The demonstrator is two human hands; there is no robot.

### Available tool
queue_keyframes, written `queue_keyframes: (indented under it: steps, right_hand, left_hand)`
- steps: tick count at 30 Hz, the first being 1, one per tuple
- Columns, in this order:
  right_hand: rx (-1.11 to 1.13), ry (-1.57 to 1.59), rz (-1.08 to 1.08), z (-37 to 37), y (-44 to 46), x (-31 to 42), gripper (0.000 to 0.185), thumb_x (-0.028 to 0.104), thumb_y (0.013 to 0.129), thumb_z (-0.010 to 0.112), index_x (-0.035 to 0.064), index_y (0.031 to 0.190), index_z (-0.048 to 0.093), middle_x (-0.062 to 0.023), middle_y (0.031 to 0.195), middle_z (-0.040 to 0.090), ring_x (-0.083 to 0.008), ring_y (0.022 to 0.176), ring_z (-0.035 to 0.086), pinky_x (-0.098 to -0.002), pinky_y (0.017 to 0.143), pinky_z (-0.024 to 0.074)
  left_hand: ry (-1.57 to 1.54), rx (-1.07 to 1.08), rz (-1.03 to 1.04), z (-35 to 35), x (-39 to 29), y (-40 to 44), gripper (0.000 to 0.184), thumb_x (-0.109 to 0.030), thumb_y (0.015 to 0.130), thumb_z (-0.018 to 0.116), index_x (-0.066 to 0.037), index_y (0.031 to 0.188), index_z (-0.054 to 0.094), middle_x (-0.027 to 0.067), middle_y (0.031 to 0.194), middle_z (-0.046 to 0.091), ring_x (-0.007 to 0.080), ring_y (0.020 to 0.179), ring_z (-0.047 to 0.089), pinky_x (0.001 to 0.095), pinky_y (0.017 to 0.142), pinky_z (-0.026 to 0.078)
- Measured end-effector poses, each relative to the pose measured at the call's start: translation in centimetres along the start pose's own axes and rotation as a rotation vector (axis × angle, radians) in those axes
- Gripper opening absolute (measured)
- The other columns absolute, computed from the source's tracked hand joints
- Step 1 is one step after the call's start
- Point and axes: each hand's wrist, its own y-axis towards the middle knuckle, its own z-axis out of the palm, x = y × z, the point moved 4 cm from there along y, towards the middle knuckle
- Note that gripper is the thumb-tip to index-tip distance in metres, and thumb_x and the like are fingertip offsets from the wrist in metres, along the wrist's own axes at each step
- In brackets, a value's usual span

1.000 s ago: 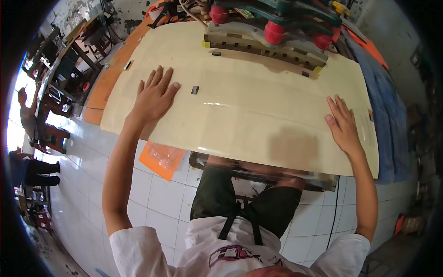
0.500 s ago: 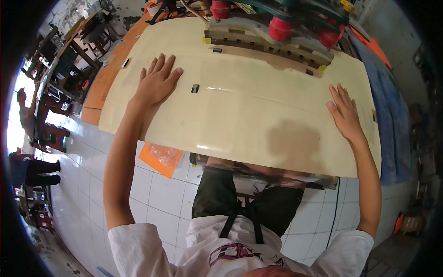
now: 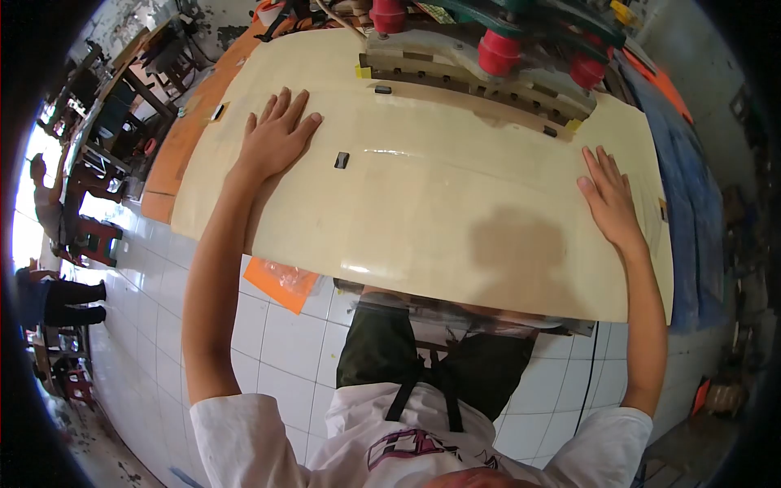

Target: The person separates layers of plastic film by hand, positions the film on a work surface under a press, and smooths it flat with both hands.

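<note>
A large, glossy cream sheet [image 3: 423, 211] lies across the work surface in front of me. My left hand [image 3: 279, 137] rests flat on its left part, fingers spread. On the right part lies my right hand [image 3: 608, 199], open, its fingers stretched forward and nothing in it. A small dark block [image 3: 342, 160] sits on the sheet to the right of my left hand. Two more small dark pieces, one near the back [image 3: 382, 90] and one further right [image 3: 550, 131], lie along the foot of a long metal bar [image 3: 480, 85].
Red cylinders [image 3: 498, 54] on a green machine frame stand above the metal bar. Blue cloth [image 3: 691, 220] hangs at the right. An orange board [image 3: 167, 179] shows at left, and an orange sheet [image 3: 285, 285] lies below the near edge. Other people [image 3: 61, 305] are far left.
The whole view has shifted slightly, with the cream sheet's near right edge a little lower in the picture. Both hands stay flat on the sheet in nearly the same places.
</note>
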Motion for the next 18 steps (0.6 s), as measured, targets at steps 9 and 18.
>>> queue_keyframes:
  steps: [9, 18]
  right_hand:
    - [0.004, -0.007, -0.017, 0.1, 0.2, 0.2, 0.057, 0.044, 0.101, 0.041, 0.0197, 0.152, 0.033, -0.0153, 0.16, 0.024, -0.0332, 0.149, 0.015, -0.0534, 0.119, 0.0068]
    - [-0.024, 0.072, -0.045, -0.1, 0.6, 0.8, 0.059, 0.044, 0.102, 0.04, 0.0154, 0.153, 0.032, -0.0173, 0.16, 0.023, -0.0345, 0.149, 0.015, -0.0527, 0.119, 0.0065]
  left_hand:
    - [-0.046, -0.068, -0.013, 0.3, 0.1, -0.1, 0.067, -0.06, 0.095, 0.038, -0.021, 0.15, 0.039, 0.013, 0.159, 0.026, 0.03, 0.149, 0.019, 0.0542, 0.119, 0.011]
    - [-0.068, -0.092, -0.009, 0.1, 1.0, 0.4, 0.066, -0.059, 0.095, 0.039, -0.02, 0.148, 0.042, 0.0133, 0.158, 0.029, 0.0299, 0.148, 0.021, 0.0543, 0.119, 0.012]
